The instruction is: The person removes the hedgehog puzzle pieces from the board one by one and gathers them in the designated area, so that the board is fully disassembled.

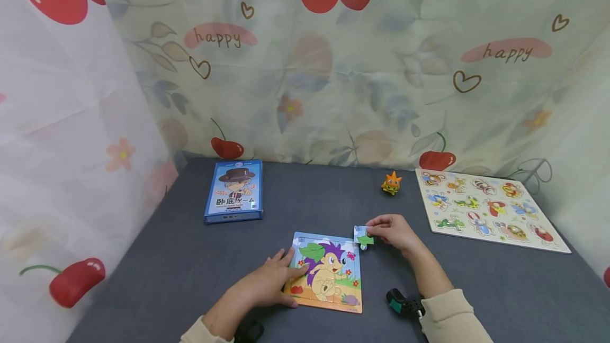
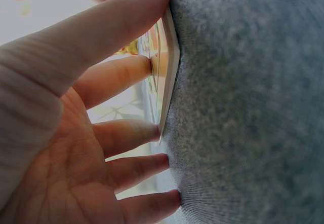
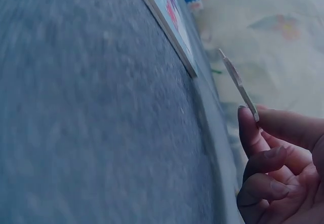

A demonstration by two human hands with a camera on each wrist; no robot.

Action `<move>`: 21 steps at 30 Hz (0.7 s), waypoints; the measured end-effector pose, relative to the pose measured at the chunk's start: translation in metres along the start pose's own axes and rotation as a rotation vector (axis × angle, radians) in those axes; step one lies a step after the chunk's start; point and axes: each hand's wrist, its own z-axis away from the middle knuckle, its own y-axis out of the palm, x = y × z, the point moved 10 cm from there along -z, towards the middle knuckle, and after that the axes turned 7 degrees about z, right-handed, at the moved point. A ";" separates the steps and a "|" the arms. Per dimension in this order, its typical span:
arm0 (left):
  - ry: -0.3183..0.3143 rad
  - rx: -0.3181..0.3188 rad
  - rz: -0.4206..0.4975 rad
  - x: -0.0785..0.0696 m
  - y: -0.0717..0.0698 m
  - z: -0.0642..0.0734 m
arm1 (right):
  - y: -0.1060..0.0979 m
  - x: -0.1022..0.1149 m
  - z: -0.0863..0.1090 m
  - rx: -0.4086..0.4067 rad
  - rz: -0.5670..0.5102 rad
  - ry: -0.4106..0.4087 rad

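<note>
A square jigsaw puzzle [image 1: 329,279] with a purple-spined hedgehog picture lies flat on the table. My left hand [image 1: 269,282] rests at its left side with fingers spread. In the left wrist view, the thumb [image 2: 136,6] is at the board's edge [image 2: 169,57] and the index fingertip touches the picture, while the outer fingertips reach the table. My right hand [image 1: 393,232] pinches a puzzle piece [image 1: 363,237], blue with a green leaf, beside the board's upper right corner. The right wrist view shows this piece [image 3: 240,84] edge-on between thumb and index finger, raised off the table.
A blue boxed game [image 1: 234,192] lies at the back left. An orange spiky toy figure [image 1: 392,183] stands at the back, left of a white board of insect pictures [image 1: 491,210]. A black strap device [image 1: 402,302] is by the right sleeve. Printed curtains [image 1: 333,78] enclose the table.
</note>
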 end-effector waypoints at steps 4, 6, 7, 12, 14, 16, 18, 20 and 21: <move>0.010 -0.004 -0.004 -0.001 -0.001 0.001 | -0.009 -0.006 0.003 -0.008 0.009 0.003; 0.018 -0.008 -0.009 -0.002 -0.002 0.002 | -0.013 -0.010 0.004 -0.013 0.017 0.005; 0.022 -0.009 -0.010 -0.003 -0.002 0.002 | -0.014 -0.012 0.005 -0.014 0.021 0.009; 0.031 -0.005 -0.006 -0.004 -0.002 0.003 | -0.020 -0.026 0.007 -0.023 0.014 0.027; 0.030 -0.004 -0.002 -0.004 -0.002 0.003 | -0.021 -0.030 0.007 -0.026 0.006 0.022; 0.028 -0.004 0.000 -0.003 -0.002 0.003 | -0.022 -0.034 0.007 -0.031 0.000 0.015; 0.025 -0.004 0.004 -0.003 -0.002 0.003 | -0.023 -0.037 0.007 -0.040 -0.001 0.008; 0.022 -0.006 0.003 -0.003 -0.002 0.003 | -0.023 -0.038 0.008 -0.048 0.005 0.002; 0.022 -0.006 0.002 -0.003 -0.001 0.002 | -0.024 -0.038 0.008 -0.052 0.012 -0.004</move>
